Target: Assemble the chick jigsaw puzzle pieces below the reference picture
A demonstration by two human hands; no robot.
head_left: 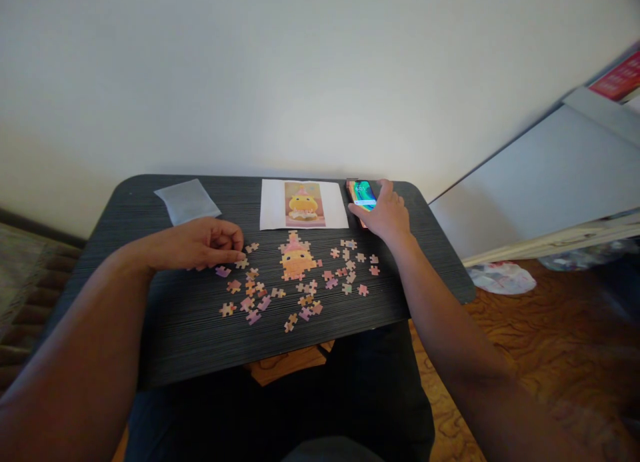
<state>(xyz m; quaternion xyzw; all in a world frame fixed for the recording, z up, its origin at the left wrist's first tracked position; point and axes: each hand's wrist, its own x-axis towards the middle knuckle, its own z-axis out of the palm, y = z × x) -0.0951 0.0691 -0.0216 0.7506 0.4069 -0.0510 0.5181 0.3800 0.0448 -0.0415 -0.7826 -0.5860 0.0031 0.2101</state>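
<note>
My left hand (205, 243) rests on the dark table (190, 329) with its fingers curled, fingertips pinched at a loose puzzle piece (242, 263). My right hand (384, 214) is closed round a phone (363, 194) with a lit screen at the table's far right. Between the hands lies a partly joined yellow and pink puzzle figure (296, 259), with several loose pieces (260, 301) scattered around it. A printed reference picture (303, 204) lies flat behind the figure.
A clear plastic bag (187, 200) lies at the table's far left. A white wall stands right behind the table. A grey-white slab (540, 182) leans at the right, above a crumpled bag (501, 277) on the patterned floor. My legs are under the near edge.
</note>
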